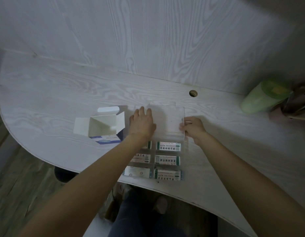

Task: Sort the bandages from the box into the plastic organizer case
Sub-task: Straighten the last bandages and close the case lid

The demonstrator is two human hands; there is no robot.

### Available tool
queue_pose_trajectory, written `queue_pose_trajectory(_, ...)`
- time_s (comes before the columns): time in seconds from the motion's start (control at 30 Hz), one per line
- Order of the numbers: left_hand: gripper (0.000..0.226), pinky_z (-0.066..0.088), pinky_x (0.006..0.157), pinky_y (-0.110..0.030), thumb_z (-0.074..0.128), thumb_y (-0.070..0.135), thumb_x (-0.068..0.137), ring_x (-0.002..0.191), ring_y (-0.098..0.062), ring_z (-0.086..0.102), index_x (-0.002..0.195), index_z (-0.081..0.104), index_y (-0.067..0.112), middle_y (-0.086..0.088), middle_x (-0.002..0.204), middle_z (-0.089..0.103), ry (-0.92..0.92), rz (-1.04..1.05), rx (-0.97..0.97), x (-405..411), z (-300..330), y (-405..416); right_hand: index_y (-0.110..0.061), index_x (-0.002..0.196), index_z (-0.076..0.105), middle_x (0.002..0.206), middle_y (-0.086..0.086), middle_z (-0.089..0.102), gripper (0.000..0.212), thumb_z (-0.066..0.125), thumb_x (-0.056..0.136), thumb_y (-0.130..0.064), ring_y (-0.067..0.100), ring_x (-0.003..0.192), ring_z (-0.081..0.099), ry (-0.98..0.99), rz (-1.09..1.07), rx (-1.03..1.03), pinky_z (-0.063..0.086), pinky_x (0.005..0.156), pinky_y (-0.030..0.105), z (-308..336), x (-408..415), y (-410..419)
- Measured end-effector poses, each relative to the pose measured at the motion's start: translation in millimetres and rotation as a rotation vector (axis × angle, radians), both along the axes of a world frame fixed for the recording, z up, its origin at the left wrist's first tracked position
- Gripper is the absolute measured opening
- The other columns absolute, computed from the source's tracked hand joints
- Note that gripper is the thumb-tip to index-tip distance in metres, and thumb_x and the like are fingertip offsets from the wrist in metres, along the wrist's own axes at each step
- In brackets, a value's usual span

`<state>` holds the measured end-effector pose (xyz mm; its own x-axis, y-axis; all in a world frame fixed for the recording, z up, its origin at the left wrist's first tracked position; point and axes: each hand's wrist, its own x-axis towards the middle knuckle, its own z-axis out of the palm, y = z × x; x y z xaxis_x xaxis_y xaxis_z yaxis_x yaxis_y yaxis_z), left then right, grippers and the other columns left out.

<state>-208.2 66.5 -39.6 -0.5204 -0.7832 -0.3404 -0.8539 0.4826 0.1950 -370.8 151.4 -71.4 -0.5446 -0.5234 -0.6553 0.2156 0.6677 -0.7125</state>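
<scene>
A clear plastic organizer case (154,166) lies near the table's front edge, with several white and green bandage packs (168,146) in its compartments. Its transparent lid (168,120) stands raised behind the compartments. My left hand (142,123) lies on the lid's left side with the fingers spread flat. My right hand (192,128) pinches the lid's right edge. The white and blue bandage box (103,125) stands open to the left of my left hand, and its inside looks empty.
A green cylindrical container (262,96) stands at the far right beside some dark clutter. A round cable hole (193,93) sits in the tabletop behind the case. The curved table edge (66,168) runs in front, with the floor and my legs below.
</scene>
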Motion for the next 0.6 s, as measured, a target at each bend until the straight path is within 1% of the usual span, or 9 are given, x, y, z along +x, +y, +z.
queue_pose_trajectory(0.03, 0.064, 0.018, 0.113, -0.044, 0.047, 0.028, 0.097, 0.144, -0.034, 0.01, 0.149, 0.014, 0.01, -0.017, 0.156, 0.009, 0.011, 0.034, 0.003, 1, 0, -2, 0.003, 0.121, 0.054, 0.09, 0.009, 0.06, 0.037, 0.051, 0.086, 0.016, 0.023, 0.086, 0.057, -0.005, -0.008, -0.009, 0.048, 0.069, 0.03, -2, 0, 1)
queue_pose_trajectory(0.1, 0.071, 0.014, 0.115, -0.044, 0.049, 0.026, 0.097, 0.145, -0.035, 0.004, 0.15, 0.006, 0.009, -0.018, 0.157, 0.003, 0.058, 0.117, 0.02, 2, 2, -6, -0.001, 0.118, 0.055, 0.095, 0.01, 0.059, 0.037, 0.046, 0.086, 0.018, 0.023, 0.087, 0.058, -0.02, -0.024, -0.045, 0.047, 0.068, 0.03, -2, -1, 3)
queue_pose_trajectory(0.13, 0.074, 0.013, 0.115, -0.044, 0.05, 0.025, 0.096, 0.145, -0.035, 0.002, 0.151, 0.003, 0.009, -0.019, 0.157, 0.001, 0.091, 0.151, 0.023, 2, 4, -8, -0.003, 0.115, 0.055, 0.097, 0.011, 0.059, 0.037, 0.045, 0.086, 0.019, 0.023, 0.086, 0.059, -0.02, -0.028, -0.065, 0.047, 0.065, 0.029, -1, -1, 4)
queue_pose_trajectory(0.2, 0.079, 0.014, 0.115, -0.044, 0.052, 0.021, 0.095, 0.145, -0.035, 0.001, 0.151, -0.002, 0.01, -0.018, 0.157, -0.002, 0.153, 0.202, 0.02, 1, 10, -14, -0.006, 0.106, 0.053, 0.096, 0.01, 0.058, 0.038, 0.043, 0.084, 0.023, 0.019, 0.08, 0.06, -0.008, -0.027, -0.109, 0.046, 0.058, 0.025, 2, -1, 5)
queue_pose_trajectory(0.27, 0.081, 0.018, 0.114, -0.044, 0.053, 0.016, 0.093, 0.145, -0.035, 0.003, 0.151, -0.004, 0.011, -0.017, 0.157, -0.001, 0.208, 0.242, 0.014, 0, 18, -18, -0.009, 0.098, 0.051, 0.09, 0.006, 0.059, 0.039, 0.041, 0.082, 0.025, 0.015, 0.075, 0.06, 0.014, -0.017, -0.14, 0.043, 0.055, 0.024, 7, 1, 5)
queue_pose_trajectory(0.37, 0.083, 0.024, 0.111, -0.047, 0.056, 0.012, 0.092, 0.143, -0.037, 0.01, 0.151, -0.003, 0.012, -0.017, 0.157, 0.003, 0.282, 0.291, 0.029, 3, 24, -21, -0.013, 0.085, 0.047, 0.086, 0.002, 0.059, 0.04, 0.04, 0.081, 0.026, 0.013, 0.074, 0.059, 0.065, 0.023, -0.171, 0.041, 0.054, 0.021, 15, 5, 8)
queue_pose_trajectory(0.43, 0.083, 0.028, 0.108, -0.049, 0.056, 0.009, 0.091, 0.14, -0.037, 0.018, 0.151, -0.001, 0.015, -0.016, 0.156, 0.007, 0.338, 0.287, 0.053, 10, 25, -24, -0.011, 0.084, 0.047, 0.086, 0.001, 0.061, 0.038, 0.041, 0.08, 0.026, 0.013, 0.079, 0.06, 0.125, 0.06, -0.188, 0.041, 0.055, 0.02, 19, 8, 11)
queue_pose_trajectory(0.53, 0.086, 0.036, 0.105, -0.049, 0.059, 0.01, 0.09, 0.134, -0.035, 0.032, 0.152, 0.001, 0.021, -0.014, 0.153, 0.015, 0.425, 0.22, 0.067, 19, 32, -27, -0.011, 0.08, 0.044, 0.089, 0.002, 0.064, 0.038, 0.041, 0.079, 0.026, 0.016, 0.088, 0.061, 0.2, 0.084, -0.24, 0.044, 0.064, 0.022, 25, 14, 16)
queue_pose_trajectory(0.6, 0.083, 0.037, 0.104, -0.045, 0.06, 0.009, 0.09, 0.129, -0.034, 0.038, 0.152, 0.005, 0.021, -0.016, 0.148, 0.026, 0.43, 0.155, 0.052, 23, 38, -26, -0.013, 0.081, 0.045, 0.086, 0.001, 0.065, 0.035, 0.047, 0.082, 0.021, 0.015, 0.087, 0.062, 0.224, 0.08, -0.287, 0.044, 0.065, 0.021, 29, 18, 21)
